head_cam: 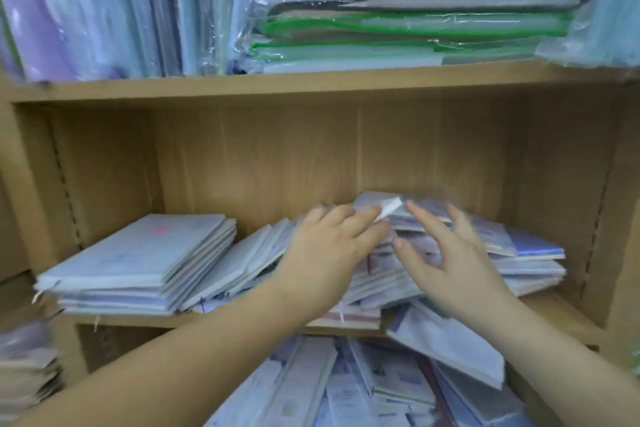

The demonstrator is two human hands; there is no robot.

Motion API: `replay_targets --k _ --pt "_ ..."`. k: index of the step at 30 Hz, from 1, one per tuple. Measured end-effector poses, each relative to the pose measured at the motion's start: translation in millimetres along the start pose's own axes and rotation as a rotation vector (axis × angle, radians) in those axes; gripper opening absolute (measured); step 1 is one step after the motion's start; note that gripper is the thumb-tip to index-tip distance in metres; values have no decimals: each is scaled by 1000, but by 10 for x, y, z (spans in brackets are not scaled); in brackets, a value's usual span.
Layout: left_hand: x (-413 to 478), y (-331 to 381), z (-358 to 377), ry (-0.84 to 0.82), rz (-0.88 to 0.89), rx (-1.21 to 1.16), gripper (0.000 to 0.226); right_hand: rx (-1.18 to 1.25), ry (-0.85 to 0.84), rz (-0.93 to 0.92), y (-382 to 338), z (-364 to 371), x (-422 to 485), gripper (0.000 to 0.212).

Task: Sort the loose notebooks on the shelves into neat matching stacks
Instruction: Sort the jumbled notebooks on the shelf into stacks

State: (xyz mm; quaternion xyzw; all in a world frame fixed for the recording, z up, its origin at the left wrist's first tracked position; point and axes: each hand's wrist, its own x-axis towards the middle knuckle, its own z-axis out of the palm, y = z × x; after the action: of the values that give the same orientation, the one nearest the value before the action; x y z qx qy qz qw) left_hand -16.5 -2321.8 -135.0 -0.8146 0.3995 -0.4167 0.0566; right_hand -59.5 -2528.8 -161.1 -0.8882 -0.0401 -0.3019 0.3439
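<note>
Scene: A person is reaching both bare arms into the middle level of a light-brown wooden bookcase (225,321), where thin, pale paper notebooks are lying.
Left hand: The left hand (329,250) is lying flat on the jumbled heap of loose grey-blue notebooks (519,267), fingers straight and gripping nothing. Its fingertips are reaching a folded white paper slip (389,207) at the heap's top.
Right hand: The right hand (453,260) is hovering just beside it over the same heap, fingers spread and relaxed. Motion blur is hiding whether it is touching the covers.
Task's thing: The heap is filling the middle and right of this level and leaning against the squared stack of pale grey notebooks (138,263) at the left.
Step, as judged: The person is probably picking through the heap for matching covers.
Doing it well: Lifting from the top, one cover at a time, while the other hand is steadying the rest, is looking wise. One grey plastic-sleeved notebook (446,340) is hanging over the shelf's front edge and could slide down.
Count: Two hands are working. One squared stack and one heap are occupying this level, and three levels are showing. The stack is showing roughly seven notebooks, uncertainly. The heap is too smeared to count.
Elsewhere: More scattered white-and-blue notebooks (363,385) are lying on the level below. Flat plastic-wrapped green-edged folders (415,21) are resting above.
</note>
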Motion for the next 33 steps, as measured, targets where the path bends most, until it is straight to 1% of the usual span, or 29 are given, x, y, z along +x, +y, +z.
replay_targets --k 2,5,7,8,9,10,11,12,13,15,17,19,21,23,24,25,27,29,30,31,33 --pt "-149 -186 -108 27 -66 16 65 86 -89 27 -159 168 148 68" --pt "-464 -458 -156 -15 -171 -24 92 263 -191 11 -478 426 219 66" --pt "-754 -569 -174 -20 -227 -56 95 388 -223 22 -747 593 220 60" --pt "-901 -594 -172 -14 -256 -96 94 490 -211 92 -855 665 223 54" --pt "-1052 -607 -157 -24 -296 -168 97 648 -209 206 -954 733 247 48" --pt "-1205 -607 -135 -45 -337 -251 101 784 -228 324 -1027 805 273 42" --pt "-1338 -618 -100 -84 -369 -317 99 866 -264 410 -1057 890 283 37" --pt "-1447 -640 -71 -134 -393 -361 93 834 -292 439 -1058 974 292 33" --pt "-1535 -669 -51 -165 -412 -418 82 757 -282 453 -1074 1050 294 37" --pt "-1636 -707 -35 -184 -402 -517 56 551 -196 361 -1108 1153 251 46" --pt "-1631 -721 20 -164 -330 -482 51 507 -68 246 -1150 1172 279 44" --pt "-1522 -804 138 -117 -322 -430 50 522 -7 173 -1166 1184 446 40" --pt "-1350 -933 293 -43 -311 -284 45 537 -15 154 -1193 1165 655 41" --pt "-1202 -1027 395 -18 -324 -153 30 600 -112 176 -1210 1186 830 52" --pt "-1156 -1052 414 1 -339 -135 27 646 -160 206 -1222 1220 887 56" --pt "-1138 -1058 435 25 -360 -151 29 690 -197 244 -1215 1272 935 61" --pt "-1179 -1041 394 54 -422 -289 38 749 -226 282 -1101 1489 1038 69" --pt "-1261 -1061 351 93 -452 -395 42 728 -220 376 -1000 1749 1109 72" --pt "-1297 -1090 349 86 -446 -372 43 691 -205 412 -967 1873 1146 72" --pt "-1322 -1136 359 67 -435 -321 45 635 -189 434 -972 1967 1171 68" --pt "-1349 -1215 374 11 -422 -271 47 515 -122 460 -1032 2047 1248 45"
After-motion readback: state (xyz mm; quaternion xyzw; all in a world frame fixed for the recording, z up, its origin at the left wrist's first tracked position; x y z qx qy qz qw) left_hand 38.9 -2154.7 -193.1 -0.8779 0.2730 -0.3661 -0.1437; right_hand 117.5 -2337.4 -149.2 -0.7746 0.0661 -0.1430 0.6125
